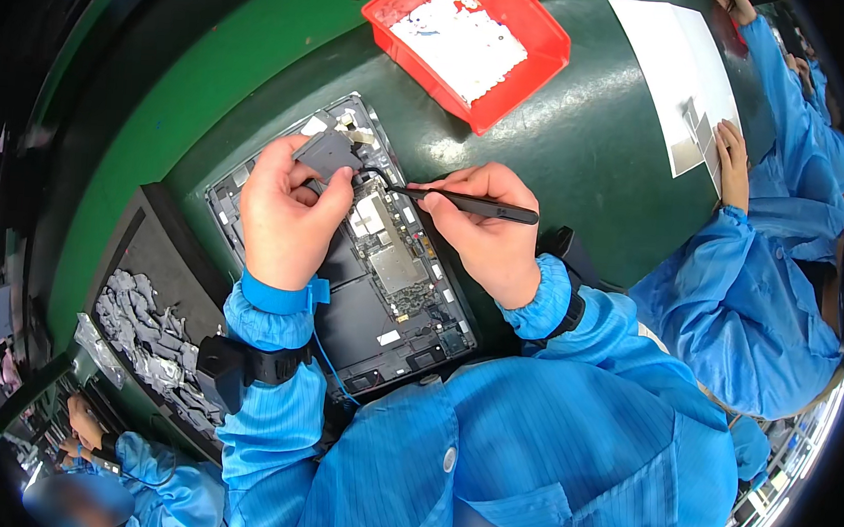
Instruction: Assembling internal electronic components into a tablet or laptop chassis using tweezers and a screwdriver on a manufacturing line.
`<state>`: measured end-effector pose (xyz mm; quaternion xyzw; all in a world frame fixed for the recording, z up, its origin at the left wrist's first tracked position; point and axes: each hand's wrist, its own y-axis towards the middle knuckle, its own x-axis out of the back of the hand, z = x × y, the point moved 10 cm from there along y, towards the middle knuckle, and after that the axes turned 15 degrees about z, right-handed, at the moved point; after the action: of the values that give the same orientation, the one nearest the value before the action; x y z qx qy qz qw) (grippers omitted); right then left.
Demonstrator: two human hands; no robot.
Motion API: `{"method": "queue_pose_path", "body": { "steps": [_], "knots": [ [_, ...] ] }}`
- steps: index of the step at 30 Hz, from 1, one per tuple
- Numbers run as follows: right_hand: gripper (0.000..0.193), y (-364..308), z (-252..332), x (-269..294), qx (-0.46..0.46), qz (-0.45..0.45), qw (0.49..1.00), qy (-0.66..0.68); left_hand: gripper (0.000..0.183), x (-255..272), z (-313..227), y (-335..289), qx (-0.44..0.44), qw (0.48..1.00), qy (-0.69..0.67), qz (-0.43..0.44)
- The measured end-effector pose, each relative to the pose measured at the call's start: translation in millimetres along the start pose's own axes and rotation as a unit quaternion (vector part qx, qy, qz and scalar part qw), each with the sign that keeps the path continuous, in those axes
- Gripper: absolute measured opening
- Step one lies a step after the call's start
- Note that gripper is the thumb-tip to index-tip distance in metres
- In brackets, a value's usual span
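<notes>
An opened flat device, like a tablet or laptop body (355, 332), lies tilted on the green bench with its circuit board (398, 267) and dark battery panels bare. My left hand (290, 217) is closed on a dark grey flat piece (330, 152) over the device's upper part, thumb and fingers pinching its lower edge. Black tweezers (483, 207) rest in my right hand (487, 234), their tips at the board's upper end, close to a thin black cable (381, 174). Whether the tips grip the cable, I cannot tell. Around my left wrist sits a blue strap (280, 295) with a thin cord.
A red bin (541, 53) of small white pieces stands beyond the device. On the left is a dark tray (169, 219) with crumpled grey scraps (147, 334). At right, another person's hand (732, 167) touches a white sheet (656, 65). Another worker sits at lower left.
</notes>
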<state>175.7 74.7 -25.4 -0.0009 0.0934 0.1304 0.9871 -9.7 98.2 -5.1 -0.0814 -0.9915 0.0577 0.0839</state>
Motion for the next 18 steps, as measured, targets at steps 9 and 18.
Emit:
{"method": "queue_pose_path", "body": {
  "steps": [9, 18],
  "knots": [
    [0.012, -0.8, 0.5, 0.0, 0.0, -0.025, 1.0, 0.01, 0.031, 4.1, 4.4, 0.3, 0.011, 1.0, -0.007, 0.002],
    [0.012, -2.1, 0.1, 1.3, 0.015, -0.023, 0.999, 0.026, 0.034, 4.3, 0.9, -1.3, 0.002, 1.0, -0.008, -0.017]
  ]
}}
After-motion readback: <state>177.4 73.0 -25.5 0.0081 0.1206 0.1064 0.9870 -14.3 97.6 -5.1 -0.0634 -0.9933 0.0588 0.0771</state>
